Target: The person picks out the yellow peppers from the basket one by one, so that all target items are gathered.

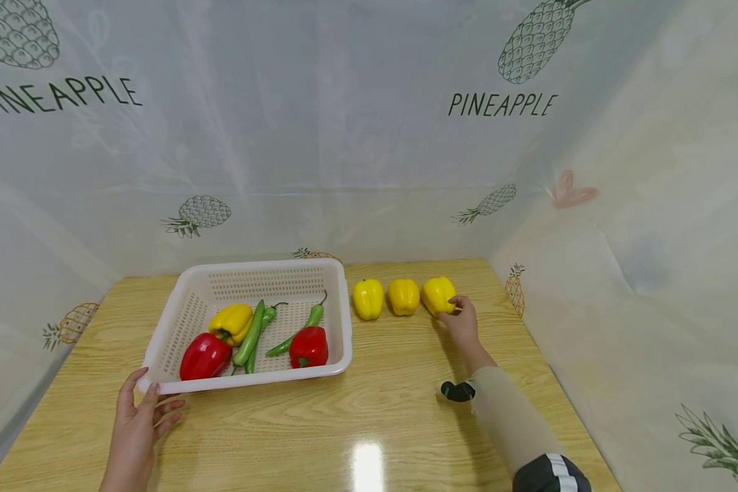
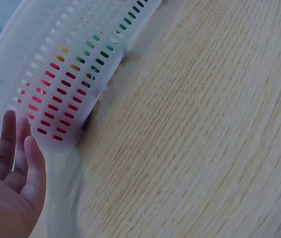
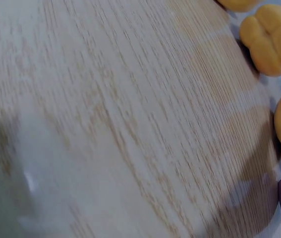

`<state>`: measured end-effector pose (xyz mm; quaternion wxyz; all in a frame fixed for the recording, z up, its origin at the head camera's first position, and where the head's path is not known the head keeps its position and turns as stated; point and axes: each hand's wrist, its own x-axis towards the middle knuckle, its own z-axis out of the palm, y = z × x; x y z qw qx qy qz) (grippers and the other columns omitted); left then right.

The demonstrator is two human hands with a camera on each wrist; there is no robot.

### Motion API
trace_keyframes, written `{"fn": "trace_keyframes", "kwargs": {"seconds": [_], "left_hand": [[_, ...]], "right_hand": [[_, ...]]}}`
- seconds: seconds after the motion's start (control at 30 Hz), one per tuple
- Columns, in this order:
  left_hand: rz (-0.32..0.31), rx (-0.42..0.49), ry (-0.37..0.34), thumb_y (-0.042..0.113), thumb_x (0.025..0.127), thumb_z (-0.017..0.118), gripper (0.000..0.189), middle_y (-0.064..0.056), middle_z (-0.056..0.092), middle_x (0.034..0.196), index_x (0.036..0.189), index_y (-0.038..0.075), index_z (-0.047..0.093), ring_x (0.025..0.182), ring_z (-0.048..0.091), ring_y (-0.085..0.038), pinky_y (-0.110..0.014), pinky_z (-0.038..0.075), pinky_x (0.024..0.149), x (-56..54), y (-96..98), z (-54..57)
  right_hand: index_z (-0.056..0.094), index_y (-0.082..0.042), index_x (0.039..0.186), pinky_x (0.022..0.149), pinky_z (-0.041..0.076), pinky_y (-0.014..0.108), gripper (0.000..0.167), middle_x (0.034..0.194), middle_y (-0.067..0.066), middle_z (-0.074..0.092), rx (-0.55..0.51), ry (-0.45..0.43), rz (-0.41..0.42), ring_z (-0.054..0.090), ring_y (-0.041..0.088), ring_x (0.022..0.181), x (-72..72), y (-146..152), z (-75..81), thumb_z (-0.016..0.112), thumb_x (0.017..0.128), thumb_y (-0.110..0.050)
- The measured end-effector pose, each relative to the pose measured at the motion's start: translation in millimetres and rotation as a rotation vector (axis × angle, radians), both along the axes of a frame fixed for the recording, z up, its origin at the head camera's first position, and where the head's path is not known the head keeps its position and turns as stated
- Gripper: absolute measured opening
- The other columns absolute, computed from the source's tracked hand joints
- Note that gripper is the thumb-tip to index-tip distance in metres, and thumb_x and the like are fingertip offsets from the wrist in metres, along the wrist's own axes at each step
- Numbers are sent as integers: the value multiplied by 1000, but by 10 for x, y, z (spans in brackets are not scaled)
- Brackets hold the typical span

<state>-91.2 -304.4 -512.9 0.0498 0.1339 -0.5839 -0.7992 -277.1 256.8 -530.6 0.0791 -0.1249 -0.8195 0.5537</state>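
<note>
A white perforated basket (image 1: 255, 376) lies on the table at the left. My left hand (image 1: 137, 420) holds its near left corner with thumb and forefinger; the other fingers (image 2: 33, 163) stick out loosely beside its outer wall. Inside lie two red bell peppers (image 1: 206, 357), a yellow bell pepper (image 1: 234, 322) and several long green chili peppers (image 1: 253, 335). Three more yellow bell peppers form a row right of the basket: a left one (image 1: 367, 299), a middle one (image 1: 403, 296) and a right one (image 1: 438, 295). My right hand (image 1: 463, 326) grips the right one at its near right side.
The wood-grain table (image 1: 295, 437) ends at a pineapple-print sheet (image 1: 344, 137), which hangs behind and along both sides. A black wrist mount (image 1: 458, 391) sticks out from the right sleeve (image 1: 510, 417) over the table.
</note>
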Motion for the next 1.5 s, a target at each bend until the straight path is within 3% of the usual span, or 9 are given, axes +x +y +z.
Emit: {"fn": "trace_keyframes", "kwargs": {"seconds": [0.27, 0.57, 0.9, 1.13, 1.3, 1.5], "left_hand": [[-3, -9, 5, 33, 101, 49, 40, 6, 68, 89, 136, 40, 30, 77, 70, -13, -26, 57, 64, 1, -1, -13], [-10, -13, 15, 33, 101, 49, 40, 6, 67, 90, 136, 40, 30, 79, 70, -13, -26, 57, 65, 7, -1, -28], [-9, -23, 8, 33, 102, 48, 41, 6, 68, 90, 137, 40, 29, 79, 70, -13, -26, 57, 65, 7, 0, -16], [-1, -24, 4, 34, 101, 48, 41, 6, 69, 89, 137, 40, 29, 78, 70, -13, -26, 57, 64, 0, 9, -13], [0, -19, 13, 33, 101, 49, 41, 6, 69, 89, 137, 40, 29, 77, 70, -12, -26, 57, 64, 1, 9, -10], [4, -5, 12, 32, 101, 49, 40, 6, 69, 89, 136, 41, 30, 76, 70, -12, -25, 57, 63, 8, 17, -1]], "right_hand": [[45, 5, 115, 87, 45, 39, 40, 125, 21, 40, 41, 26, -14, 50, 35, 106, 12, -34, -5, 73, 86, 1], [48, 1, 126, 95, 43, 47, 46, 130, 24, 28, 124, 10, -2, 39, 38, 117, 57, -45, 95, 72, 87, -3], [51, 0, 125, 100, 40, 53, 47, 134, 24, 35, 296, 99, 136, 41, 42, 119, 101, -163, 390, 74, 85, 0], [54, 2, 124, 99, 40, 52, 44, 126, 20, 52, 255, 103, 236, 49, 40, 115, 115, -352, 552, 74, 85, -4], [56, 6, 122, 99, 41, 54, 43, 123, 20, 55, 209, 113, 320, 50, 43, 114, 132, -481, 621, 75, 84, -1], [57, 4, 122, 99, 42, 53, 41, 122, 19, 57, 189, 64, 415, 51, 38, 114, 183, -660, 759, 74, 85, -2]]}}
